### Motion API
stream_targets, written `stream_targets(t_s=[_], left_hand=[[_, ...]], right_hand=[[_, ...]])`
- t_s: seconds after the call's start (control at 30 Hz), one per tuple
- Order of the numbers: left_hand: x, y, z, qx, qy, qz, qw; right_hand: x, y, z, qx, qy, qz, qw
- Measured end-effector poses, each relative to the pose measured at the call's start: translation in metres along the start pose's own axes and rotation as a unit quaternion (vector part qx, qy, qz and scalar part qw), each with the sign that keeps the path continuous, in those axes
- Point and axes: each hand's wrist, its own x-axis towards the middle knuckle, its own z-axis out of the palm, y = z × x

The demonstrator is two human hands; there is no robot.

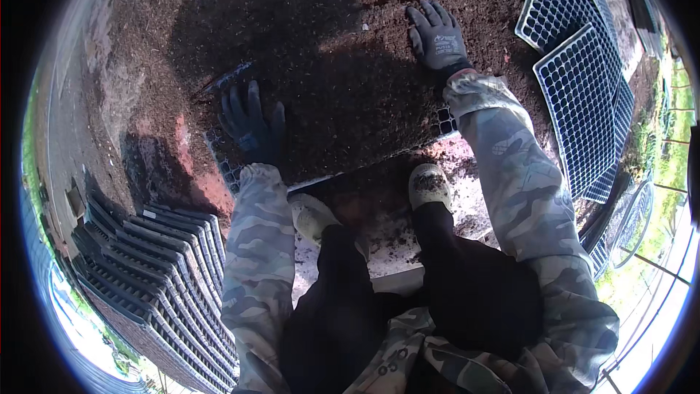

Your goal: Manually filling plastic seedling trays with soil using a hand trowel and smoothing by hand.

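Observation:
A black plastic seedling tray (226,168) lies before my feet, mostly buried under dark potting soil (350,104). Its cells show only along the left edge and at the near right corner. My left hand (252,123), in a dark work glove, rests on the soil over the tray's left part, fingers spread. Farther forward and to the right, my right hand (438,35) lies palm down on the soil beyond the tray, in a grey glove bearing print. Neither hand grips anything visible. What is under the palms is hidden.
Loose seedling trays (579,104) with pale rims lean over one another at the right. A tall stack of seedling trays (158,262) stands at lower left, close to my left sleeve. My shoes (430,185) are just behind the tray's near edge.

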Motion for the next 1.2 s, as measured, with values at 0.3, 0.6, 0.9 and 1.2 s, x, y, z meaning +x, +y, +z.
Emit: stream_targets(t_s=[0.3,0.6,0.9,1.2], left_hand=[[0.026,0.044,0.006,-0.16,-0.018,0.1,0.982],[-0.048,0.036,-0.021,-0.148,-0.081,0.173,0.97],[-0.128,-0.096,-0.043,0.011,0.04,-0.129,0.991],[-0.139,-0.059,-0.054,-0.083,-0.135,0.045,0.986]], right_hand=[[-0.102,-0.05,-0.018,0.134,0.008,0.05,0.99],[-0.123,-0.079,-0.02,0.045,-0.034,0.023,0.998],[-0.123,-0.087,-0.012,0.037,-0.023,0.007,0.999],[-0.12,-0.089,-0.022,0.038,-0.038,0.015,0.998]])
